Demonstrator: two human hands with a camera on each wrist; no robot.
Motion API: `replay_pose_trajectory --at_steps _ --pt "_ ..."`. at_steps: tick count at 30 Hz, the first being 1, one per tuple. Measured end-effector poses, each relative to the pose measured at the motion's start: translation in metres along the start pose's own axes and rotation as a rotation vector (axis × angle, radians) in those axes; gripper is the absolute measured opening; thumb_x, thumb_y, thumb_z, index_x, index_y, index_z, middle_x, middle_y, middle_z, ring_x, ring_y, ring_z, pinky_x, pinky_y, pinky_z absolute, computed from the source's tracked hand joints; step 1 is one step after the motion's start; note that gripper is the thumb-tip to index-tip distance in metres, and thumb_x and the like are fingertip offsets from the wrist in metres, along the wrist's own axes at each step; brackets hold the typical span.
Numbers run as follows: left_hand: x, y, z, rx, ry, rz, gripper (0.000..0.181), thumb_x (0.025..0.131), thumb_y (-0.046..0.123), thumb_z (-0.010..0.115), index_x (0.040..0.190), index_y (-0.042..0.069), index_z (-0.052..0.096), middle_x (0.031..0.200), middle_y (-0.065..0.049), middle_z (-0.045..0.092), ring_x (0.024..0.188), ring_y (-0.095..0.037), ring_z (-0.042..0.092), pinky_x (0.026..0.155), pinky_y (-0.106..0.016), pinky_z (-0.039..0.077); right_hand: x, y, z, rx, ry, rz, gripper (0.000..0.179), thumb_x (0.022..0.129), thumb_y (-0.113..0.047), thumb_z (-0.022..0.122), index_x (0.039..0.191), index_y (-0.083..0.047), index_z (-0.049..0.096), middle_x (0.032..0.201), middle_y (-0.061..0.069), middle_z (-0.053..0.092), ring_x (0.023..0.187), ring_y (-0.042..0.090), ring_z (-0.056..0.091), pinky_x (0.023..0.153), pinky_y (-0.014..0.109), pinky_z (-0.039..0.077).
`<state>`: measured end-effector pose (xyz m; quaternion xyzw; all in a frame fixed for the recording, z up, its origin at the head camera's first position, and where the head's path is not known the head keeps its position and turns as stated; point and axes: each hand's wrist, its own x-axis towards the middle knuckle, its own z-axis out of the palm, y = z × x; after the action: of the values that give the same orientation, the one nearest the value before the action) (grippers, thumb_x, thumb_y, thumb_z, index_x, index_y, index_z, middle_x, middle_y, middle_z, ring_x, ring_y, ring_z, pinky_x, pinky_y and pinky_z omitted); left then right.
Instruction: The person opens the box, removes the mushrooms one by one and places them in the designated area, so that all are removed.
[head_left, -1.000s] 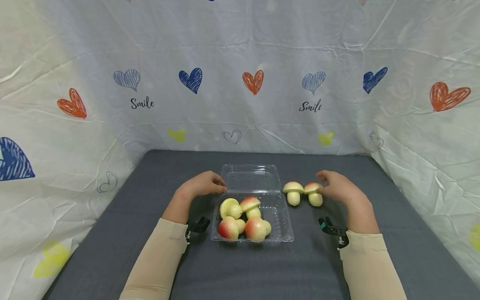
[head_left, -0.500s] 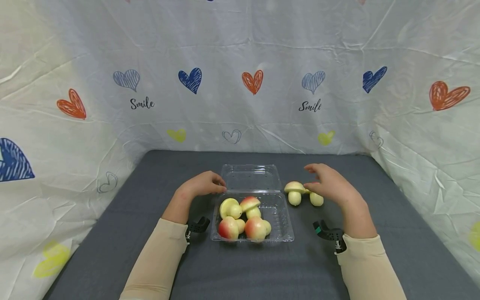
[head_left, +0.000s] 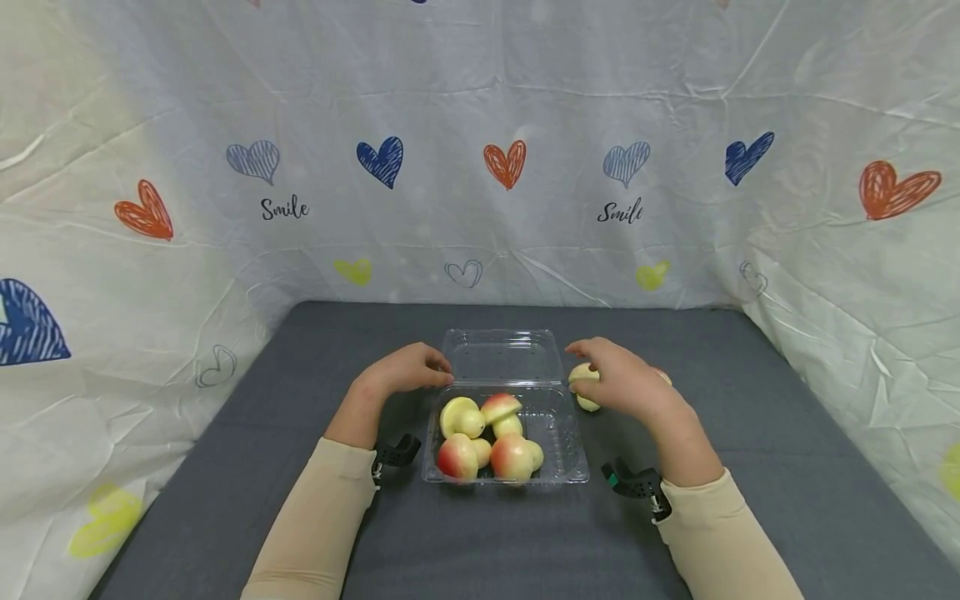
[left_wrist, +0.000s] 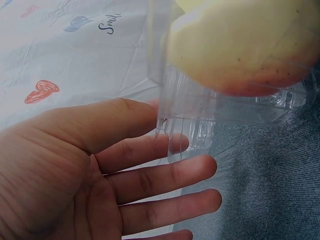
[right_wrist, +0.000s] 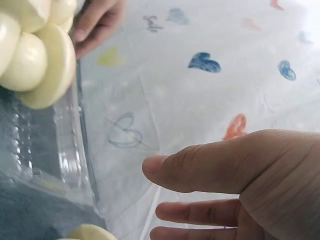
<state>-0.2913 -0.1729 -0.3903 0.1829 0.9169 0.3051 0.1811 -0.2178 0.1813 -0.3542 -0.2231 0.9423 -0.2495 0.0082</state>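
Head view: we see a clear box (head_left: 558, 433) on the grey table (head_left: 465, 542), its lid (head_left: 502, 354) folded back on the far side. Four mushrooms (head_left: 512, 457) with yellow and red caps sit in the box, gathered in its left and middle part, with bare plastic showing at the right. Our left hand (head_left: 408, 367) is at the box's far left corner, by the hinge. Our right hand (head_left: 622, 379) is over the two remaining mushrooms, to the right of the box: the nearer mushroom (head_left: 583, 373) shows between thumb and fingers, while the farther mushroom (head_left: 663, 375) is mostly hidden, only a bit of red cap peeking out past the knuckles. Beige sleeves (head_left: 315, 517) and dark wrist bands (head_left: 397, 451) show on both arms, and a white cloth (head_left: 315, 83) printed with hearts hangs behind. Left wrist view: our left fingers are straight and spread, the thumb tip at the plastic edge and the index fingertip just beneath; a mushroom looms above through the plastic. We grip nothing in the palm. Right wrist view: our right thumb and fingers are stretched out and apart, grasping nothing, with a sliver of yellow mushroom at the bottom edge and the filled box at the left.
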Motion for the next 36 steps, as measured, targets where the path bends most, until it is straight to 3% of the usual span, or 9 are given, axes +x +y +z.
replay_pose_trajectory --at_steps 7,13,25,30,36 --pt "0.0 0.0 -0.001 -0.001 -0.003 0.005 0.03 0.1 0.027 0.069 0.123 0.008 0.074 0.104 -0.002 0.071 0.094 -0.021 0.067 0.084 -0.042 0.056 0.004 -0.017 0.016 -0.059 -0.045 -0.072 0.053 0.094 -0.016 0.076 0.141 -0.001 0.057 0.137 0.018 0.059 0.113 0.037 0.062 0.093 0.05 0.052" --pt "0.0 0.0 -0.001 0.0 -0.003 0.008 0.03 0.1 0.027 0.069 0.123 0.008 0.074 0.103 -0.002 0.071 0.093 -0.022 0.066 0.083 -0.042 0.056 0.009 -0.029 0.031 -0.036 -0.114 -0.098 0.052 0.095 -0.016 0.075 0.142 -0.003 0.056 0.138 0.017 0.057 0.117 0.037 0.062 0.092 0.048 0.053" --pt "0.0 0.001 -0.001 -0.002 -0.006 0.014 0.029 0.1 0.026 0.069 0.122 0.008 0.074 0.104 -0.002 0.071 0.094 -0.022 0.066 0.083 -0.042 0.056 0.018 -0.034 0.063 -0.032 -0.16 -0.181 0.046 0.099 -0.02 0.069 0.141 -0.004 0.058 0.132 0.013 0.063 0.111 0.029 0.064 0.087 0.044 0.053" --pt "0.0 -0.001 0.0 -0.006 -0.007 0.017 0.03 0.1 0.026 0.069 0.123 0.007 0.074 0.106 -0.003 0.071 0.093 -0.021 0.066 0.083 -0.042 0.056 0.022 -0.032 0.073 -0.055 -0.147 -0.209 0.045 0.099 -0.022 0.067 0.14 -0.005 0.058 0.119 0.005 0.068 0.092 0.018 0.064 0.081 0.039 0.052" --pt "0.0 -0.001 0.0 -0.004 -0.002 0.015 0.03 0.1 0.026 0.068 0.123 0.008 0.074 0.106 -0.002 0.071 0.093 -0.021 0.067 0.084 -0.042 0.056 0.024 -0.028 0.079 -0.036 -0.18 -0.167 0.05 0.1 -0.026 0.068 0.145 -0.01 0.054 0.097 -0.005 0.066 0.072 0.009 0.057 0.069 0.033 0.049"
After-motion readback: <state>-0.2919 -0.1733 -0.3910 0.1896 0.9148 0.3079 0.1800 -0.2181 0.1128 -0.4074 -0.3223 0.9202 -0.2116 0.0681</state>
